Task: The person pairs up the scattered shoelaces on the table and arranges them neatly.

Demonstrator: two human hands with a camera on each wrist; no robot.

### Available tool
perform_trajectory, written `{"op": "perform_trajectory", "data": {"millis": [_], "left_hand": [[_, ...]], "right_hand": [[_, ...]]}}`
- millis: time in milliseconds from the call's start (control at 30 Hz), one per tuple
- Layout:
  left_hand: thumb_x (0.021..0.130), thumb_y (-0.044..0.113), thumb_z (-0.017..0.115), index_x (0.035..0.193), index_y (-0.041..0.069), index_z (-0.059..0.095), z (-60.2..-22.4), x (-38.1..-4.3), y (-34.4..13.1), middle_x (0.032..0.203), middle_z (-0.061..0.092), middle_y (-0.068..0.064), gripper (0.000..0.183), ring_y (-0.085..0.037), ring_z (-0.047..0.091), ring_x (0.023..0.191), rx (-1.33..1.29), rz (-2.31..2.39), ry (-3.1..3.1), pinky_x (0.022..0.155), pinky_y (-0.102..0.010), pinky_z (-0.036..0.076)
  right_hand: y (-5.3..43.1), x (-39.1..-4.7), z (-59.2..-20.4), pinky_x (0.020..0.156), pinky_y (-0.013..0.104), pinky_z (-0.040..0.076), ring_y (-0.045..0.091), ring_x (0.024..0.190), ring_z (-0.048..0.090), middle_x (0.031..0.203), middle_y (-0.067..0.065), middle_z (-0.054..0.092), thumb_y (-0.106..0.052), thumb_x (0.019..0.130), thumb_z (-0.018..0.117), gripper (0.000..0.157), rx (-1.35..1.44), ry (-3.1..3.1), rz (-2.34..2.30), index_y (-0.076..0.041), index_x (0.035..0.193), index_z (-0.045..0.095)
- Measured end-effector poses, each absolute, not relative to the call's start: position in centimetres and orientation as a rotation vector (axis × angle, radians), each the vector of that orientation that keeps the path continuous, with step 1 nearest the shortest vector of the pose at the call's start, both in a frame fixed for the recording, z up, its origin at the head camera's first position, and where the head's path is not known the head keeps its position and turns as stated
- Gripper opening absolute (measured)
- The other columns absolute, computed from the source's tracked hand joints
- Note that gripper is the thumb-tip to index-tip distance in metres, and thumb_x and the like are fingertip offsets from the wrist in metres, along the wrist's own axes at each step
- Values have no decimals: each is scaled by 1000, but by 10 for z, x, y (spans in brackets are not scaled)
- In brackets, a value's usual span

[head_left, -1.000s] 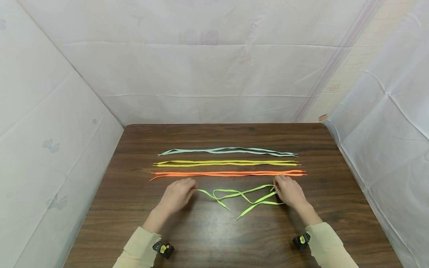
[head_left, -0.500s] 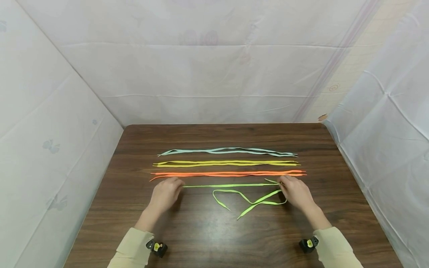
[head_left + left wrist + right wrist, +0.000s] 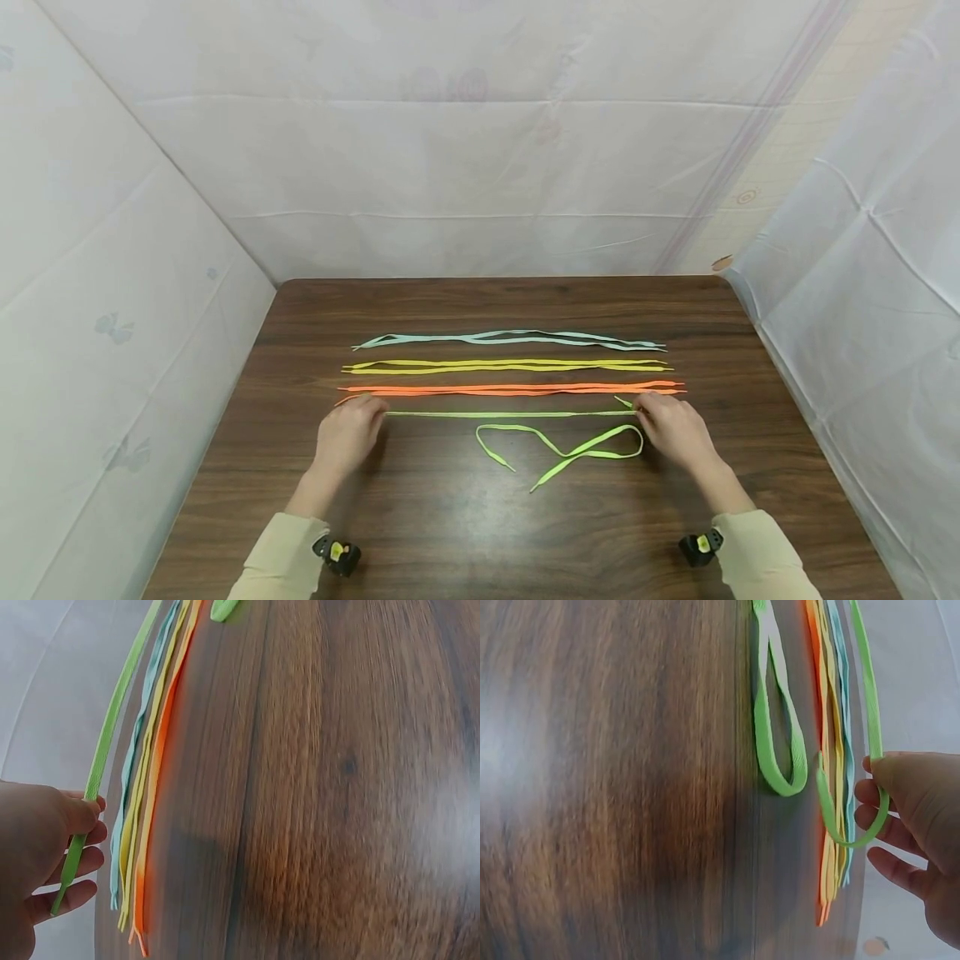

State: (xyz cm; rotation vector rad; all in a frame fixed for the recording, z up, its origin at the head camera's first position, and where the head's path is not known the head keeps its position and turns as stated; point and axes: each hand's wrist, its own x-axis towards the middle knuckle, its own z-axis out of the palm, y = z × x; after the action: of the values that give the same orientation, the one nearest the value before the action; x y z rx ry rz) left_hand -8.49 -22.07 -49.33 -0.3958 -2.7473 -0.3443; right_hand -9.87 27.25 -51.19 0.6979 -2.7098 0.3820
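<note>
Between my two hands a light green shoelace point(image 3: 495, 414) is stretched nearly straight, just in front of the orange laces. My left hand point(image 3: 349, 433) pinches it near its left end; in the left wrist view the lace's tip point(image 3: 69, 871) trails across the fingers. My right hand point(image 3: 677, 429) pinches it toward the other end, and in the right wrist view the loose tail point(image 3: 847, 841) curls below the fingers. Nearer to me a second light green shoelace point(image 3: 600, 439) lies on the table, bent into a loop and crossing itself.
Orange laces point(image 3: 510, 389), yellow laces point(image 3: 510, 364) and pale blue laces point(image 3: 495, 337) lie in parallel rows farther back on the dark wooden table point(image 3: 465, 533). White sheeting point(image 3: 450, 183) hangs behind the table and at both sides.
My hands have moved apart, left hand leftward and right hand rightward. The held green lace went from slack and tangled over the other one to taut and separate from it.
</note>
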Motion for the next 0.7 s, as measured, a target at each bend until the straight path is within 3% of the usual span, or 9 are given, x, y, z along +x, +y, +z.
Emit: {"op": "perform_trajectory", "data": {"millis": [700], "left_hand": [[77, 4, 70, 82, 6, 70, -510, -89, -254, 77, 66, -7, 5, -25, 64, 61, -236, -351, -2829, 47, -39, 47]], "right_hand": [[304, -100, -526, 47, 36, 42, 23, 58, 57, 72, 5, 62, 2, 72, 71, 17, 633, -2694, 343, -7, 81, 61]]}}
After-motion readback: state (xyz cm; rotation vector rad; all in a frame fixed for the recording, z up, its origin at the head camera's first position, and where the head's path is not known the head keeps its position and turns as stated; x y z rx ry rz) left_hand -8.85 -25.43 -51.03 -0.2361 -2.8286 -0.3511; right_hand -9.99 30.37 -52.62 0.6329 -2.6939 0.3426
